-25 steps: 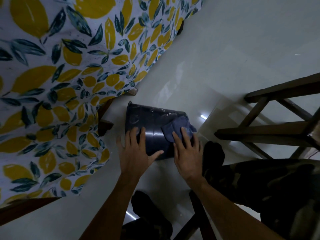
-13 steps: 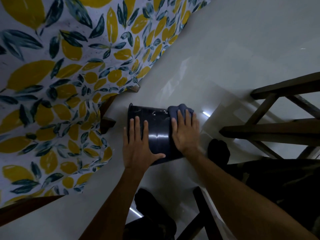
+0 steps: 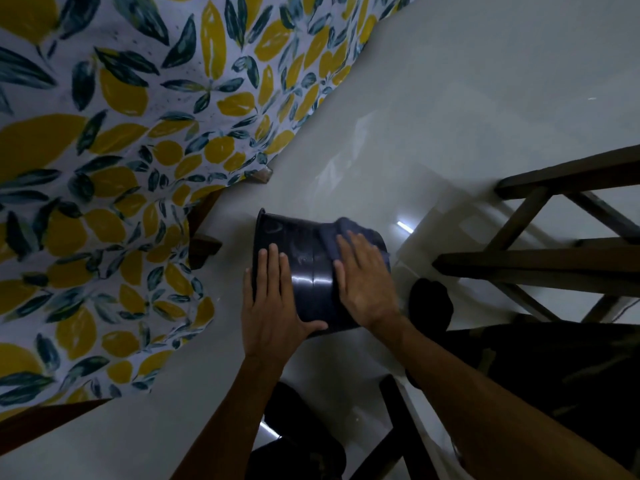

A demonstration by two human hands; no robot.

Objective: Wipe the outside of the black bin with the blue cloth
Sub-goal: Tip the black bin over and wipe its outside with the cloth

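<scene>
The black bin (image 3: 313,282) lies on its side on the pale floor, its open rim facing left. My left hand (image 3: 273,308) rests flat on the bin's left part, fingers spread, thumb hooked around the near edge. My right hand (image 3: 367,282) presses the blue cloth (image 3: 341,232) against the bin's right part, near its base. The cloth shows beyond my fingertips and to their left; the rest is hidden under my palm.
A table draped in a lemon-print cloth (image 3: 121,168) fills the left side, its wooden leg (image 3: 202,244) just left of the bin. A dark wooden chair frame (image 3: 540,261) stands to the right. My dark-clad legs (image 3: 519,368) are at the lower right.
My right hand slid the cloth away from me along the bin's right part, from the near side to the upper far side. My left hand stayed flat on the bin.
</scene>
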